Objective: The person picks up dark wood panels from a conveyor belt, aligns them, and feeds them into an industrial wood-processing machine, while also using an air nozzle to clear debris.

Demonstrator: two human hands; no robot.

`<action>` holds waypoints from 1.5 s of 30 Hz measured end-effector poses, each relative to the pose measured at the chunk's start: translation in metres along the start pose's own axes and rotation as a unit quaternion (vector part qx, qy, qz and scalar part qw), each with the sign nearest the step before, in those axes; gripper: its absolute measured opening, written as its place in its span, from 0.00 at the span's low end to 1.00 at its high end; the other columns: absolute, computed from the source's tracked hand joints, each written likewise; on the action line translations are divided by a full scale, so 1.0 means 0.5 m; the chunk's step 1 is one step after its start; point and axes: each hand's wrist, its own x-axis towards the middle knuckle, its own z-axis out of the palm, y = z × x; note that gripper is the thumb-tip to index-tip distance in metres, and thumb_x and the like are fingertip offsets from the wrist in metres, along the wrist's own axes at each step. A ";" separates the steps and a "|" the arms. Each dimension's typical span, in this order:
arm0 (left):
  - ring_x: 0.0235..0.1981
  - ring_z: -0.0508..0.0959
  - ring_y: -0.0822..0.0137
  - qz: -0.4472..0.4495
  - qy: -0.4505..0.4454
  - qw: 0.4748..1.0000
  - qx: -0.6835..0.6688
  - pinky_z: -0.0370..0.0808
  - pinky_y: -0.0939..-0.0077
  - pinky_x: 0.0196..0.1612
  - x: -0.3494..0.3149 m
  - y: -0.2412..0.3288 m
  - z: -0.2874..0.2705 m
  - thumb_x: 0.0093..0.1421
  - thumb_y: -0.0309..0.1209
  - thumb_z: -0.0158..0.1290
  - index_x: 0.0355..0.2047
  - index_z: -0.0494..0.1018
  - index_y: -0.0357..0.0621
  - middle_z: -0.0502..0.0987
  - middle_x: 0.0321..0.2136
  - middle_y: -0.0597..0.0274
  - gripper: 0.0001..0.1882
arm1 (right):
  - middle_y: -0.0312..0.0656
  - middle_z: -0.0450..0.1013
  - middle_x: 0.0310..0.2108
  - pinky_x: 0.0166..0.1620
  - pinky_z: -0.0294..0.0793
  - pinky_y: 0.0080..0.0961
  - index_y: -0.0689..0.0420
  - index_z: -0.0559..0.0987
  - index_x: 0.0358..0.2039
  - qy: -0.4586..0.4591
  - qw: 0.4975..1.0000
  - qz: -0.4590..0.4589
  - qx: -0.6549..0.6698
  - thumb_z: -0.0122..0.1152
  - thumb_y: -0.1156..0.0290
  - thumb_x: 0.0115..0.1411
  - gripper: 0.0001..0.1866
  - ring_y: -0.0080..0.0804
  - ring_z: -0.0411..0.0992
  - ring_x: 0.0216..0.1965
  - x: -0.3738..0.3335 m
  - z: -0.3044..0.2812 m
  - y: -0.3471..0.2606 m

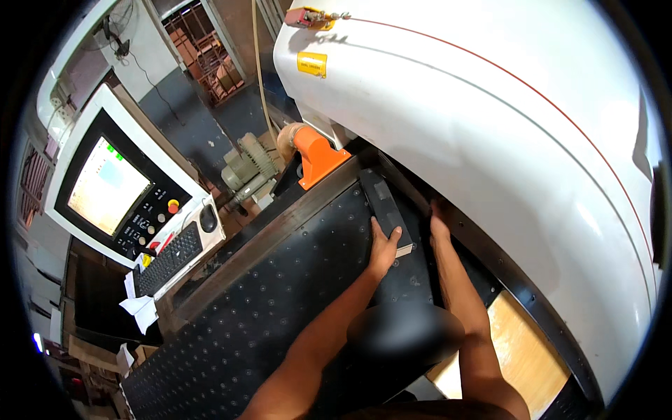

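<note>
My left hand (384, 246) is at the near end of a long, narrow dark block (383, 203). Its thumb rests on the block's top, and its fingers are along the left side. A pale, wood-coloured edge shows at that end of the block. The block lies on a black table surface (280, 280) dotted with small round studs. To the right, my right hand (439, 224) reaches up to the dark metal rail under the white machine cover. Shadow covers its fingertips, so its grip is unclear.
The large white machine cover (490, 154) curves along the right. An orange fitting (318, 157) stands beyond the table's far end. At left are a control panel with a lit screen (108, 185), a keyboard (168, 259) and a mouse (208, 218). A pale wooden board (525, 350) lies lower right.
</note>
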 end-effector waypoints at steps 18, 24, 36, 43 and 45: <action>0.67 0.60 0.54 -0.052 -0.071 0.996 -0.006 0.57 0.67 0.67 -0.313 -0.055 -0.188 0.67 0.41 0.54 0.72 0.36 0.32 0.58 0.67 0.41 0.48 | 0.55 0.76 0.51 0.54 0.70 0.30 0.67 0.72 0.60 -0.271 0.917 0.005 0.293 0.60 0.53 0.65 0.32 0.41 0.75 0.51 -0.535 -0.374 -0.242; 0.64 0.66 0.48 -0.075 0.044 0.995 0.039 0.61 0.63 0.66 -0.857 -0.143 -0.371 0.65 0.49 0.56 0.69 0.50 0.31 0.64 0.62 0.34 0.45 | 0.58 0.70 0.58 0.62 0.63 0.32 0.72 0.68 0.61 -0.337 0.904 0.001 0.264 0.62 0.63 0.64 0.31 0.43 0.68 0.58 -1.033 -0.553 -0.250; 0.61 0.68 0.59 -0.237 -0.019 0.942 -0.235 0.64 0.66 0.62 -1.761 -0.201 -0.765 0.58 0.52 0.61 0.65 0.60 0.33 0.69 0.60 0.51 0.45 | 0.45 0.73 0.52 0.56 0.71 0.40 0.60 0.71 0.59 -0.585 0.653 0.269 0.400 0.65 0.62 0.61 0.29 0.43 0.71 0.52 -1.833 -0.802 -0.302; 0.59 0.69 0.59 -0.173 0.265 0.896 -0.313 0.64 0.67 0.61 -2.076 -0.183 -0.987 0.58 0.49 0.62 0.66 0.55 0.28 0.68 0.59 0.46 0.48 | 0.42 0.73 0.52 0.57 0.70 0.35 0.61 0.73 0.57 -0.670 0.662 0.139 0.305 0.64 0.58 0.62 0.28 0.38 0.71 0.51 -2.062 -0.672 -0.520; 0.60 0.69 0.59 -0.157 0.352 0.879 -0.280 0.64 0.65 0.62 -2.164 -0.168 -1.068 0.60 0.46 0.60 0.66 0.57 0.30 0.69 0.59 0.47 0.43 | 0.49 0.69 0.52 0.53 0.72 0.47 0.57 0.70 0.56 -0.725 0.619 0.058 0.295 0.65 0.57 0.58 0.29 0.45 0.70 0.51 -2.118 -0.524 -0.639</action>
